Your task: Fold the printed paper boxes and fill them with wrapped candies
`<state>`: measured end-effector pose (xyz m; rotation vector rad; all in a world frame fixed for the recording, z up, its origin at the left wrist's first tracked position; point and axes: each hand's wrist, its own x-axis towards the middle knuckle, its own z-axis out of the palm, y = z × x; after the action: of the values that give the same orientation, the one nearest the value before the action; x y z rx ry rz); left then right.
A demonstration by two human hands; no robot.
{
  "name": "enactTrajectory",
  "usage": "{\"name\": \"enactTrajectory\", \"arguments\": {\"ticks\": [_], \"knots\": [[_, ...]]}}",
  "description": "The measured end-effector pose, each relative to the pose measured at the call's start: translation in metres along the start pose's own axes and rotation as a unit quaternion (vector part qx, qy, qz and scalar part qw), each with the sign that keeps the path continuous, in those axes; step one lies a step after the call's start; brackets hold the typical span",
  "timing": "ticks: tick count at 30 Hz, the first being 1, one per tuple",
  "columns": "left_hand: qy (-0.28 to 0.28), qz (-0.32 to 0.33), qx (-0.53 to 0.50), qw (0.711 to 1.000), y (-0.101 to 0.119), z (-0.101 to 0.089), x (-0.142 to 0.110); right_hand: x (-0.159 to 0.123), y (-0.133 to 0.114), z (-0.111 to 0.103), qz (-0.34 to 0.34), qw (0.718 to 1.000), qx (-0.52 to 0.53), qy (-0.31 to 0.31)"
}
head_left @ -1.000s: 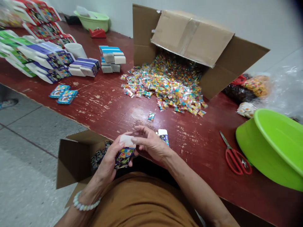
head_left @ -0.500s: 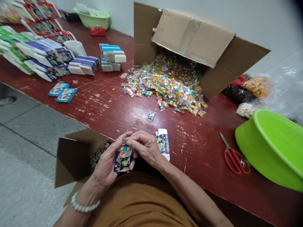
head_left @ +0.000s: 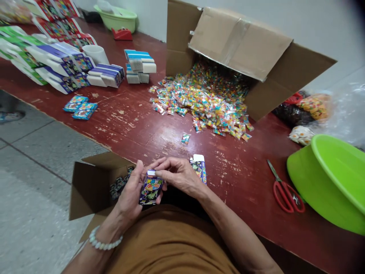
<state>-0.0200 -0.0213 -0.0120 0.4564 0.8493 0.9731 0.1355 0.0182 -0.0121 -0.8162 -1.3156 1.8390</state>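
Note:
A small dark purple candy box (head_left: pixel 150 190) with a colourful print rests in my left hand (head_left: pixel 129 196), whose fingers wrap behind it. The left thumb stands up beside the box's top edge. At that top end, a white flap shows under the fingertips of my right hand (head_left: pixel 182 177), thumb and fingers pinched at it. Just beyond the right hand, a second purple box (head_left: pixel 202 169) lies on the table with its white flap out, partly hidden by the hand. A single wrapped candy (head_left: pixel 185 138) lies farther forward.
Wrapped candies (head_left: pixel 205 102) spill from a cardboard carton (head_left: pixel 239 42). Red scissors (head_left: pixel 288 196) lie beside a green basin (head_left: pixel 327 190). Stacked flat boxes (head_left: pixel 62 64) and two blue boxes (head_left: pixel 81 107) are at left. An open carton (head_left: pixel 88 190) holding dark packs stands below the table edge.
The box's white top flap now shows under my right fingertips. My left thumb has lifted away from the top of the box. The whole view has shifted slightly.

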Motion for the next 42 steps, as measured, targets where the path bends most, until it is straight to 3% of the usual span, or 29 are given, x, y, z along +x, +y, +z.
{"name": "enactTrajectory", "arguments": {"ticks": [3,7,11,14,16,18,20,21,23,25,27,29,32,35,37,39,42], "knots": [[0.015,-0.006,-0.019,1.0,0.003,0.0,0.001,-0.004,0.001,-0.003,-0.054,0.995,-0.073,-0.035],[0.054,0.005,-0.036,0.998,0.002,0.007,0.006,-0.004,0.009,0.0,-0.131,0.963,-0.233,-0.005],[0.075,0.034,0.002,0.997,0.004,-0.007,0.002,-0.015,0.007,0.001,-0.154,0.879,-0.45,-0.015],[0.121,0.085,0.094,0.985,0.016,-0.05,-0.01,-0.046,0.005,-0.014,-0.131,0.811,-0.57,0.0],[0.201,0.098,0.162,0.961,0.026,-0.086,-0.018,-0.074,0.012,-0.031,-0.102,0.768,-0.632,0.028],[0.33,0.153,0.27,0.891,0.032,-0.114,-0.025,-0.101,0.026,-0.048,-0.089,0.725,-0.679,0.074],[0.398,0.177,0.344,0.832,0.033,-0.126,-0.029,-0.12,0.041,-0.058,-0.139,0.696,-0.695,0.112],[0.4,0.169,0.353,0.829,0.03,-0.124,-0.03,-0.126,0.047,-0.06,-0.181,0.691,-0.689,0.124],[0.329,0.095,0.321,0.883,0.02,-0.106,-0.031,-0.127,0.052,-0.057,-0.266,0.696,-0.652,0.142],[0.171,-0.038,0.253,0.952,0.006,-0.074,-0.03,-0.117,0.048,-0.046,-0.324,0.713,-0.601,0.159],[-0.003,-0.129,0.154,0.98,-0.009,-0.039,-0.025,-0.102,0.038,-0.031,-0.369,0.722,-0.557,0.178],[-0.104,-0.146,0.031,0.983,-0.021,-0.011,-0.017,-0.087,0.029,-0.015,-0.407,0.724,-0.527,0.18],[-0.117,-0.123,-0.096,0.981,-0.028,0.01,-0.003,-0.075,0.024,0.004,-0.441,0.715,-0.513,0.173],[-0.111,-0.116,-0.133,0.978,-0.025,0.012,0.002,-0.072,0.025,0.014,-0.453,0.71,-0.516,0.154],[-0.103,-0.089,-0.124,0.983,-0.022,0.009,0.0,-0.072,0.021,0.015,-0.445,0.734,-0.5,0.118],[-0.1,-0.064,-0.087,0.989,-0.021,0.006,-0.003,-0.071,0.014,0.014,-0.416,0.775,-0.465,0.099],[-0.12,-0.016,0.013,0.993,-0.021,0.001,-0.005,-0.062,0.002,0.009,-0.364,0.805,-0.444,0.148]]}}
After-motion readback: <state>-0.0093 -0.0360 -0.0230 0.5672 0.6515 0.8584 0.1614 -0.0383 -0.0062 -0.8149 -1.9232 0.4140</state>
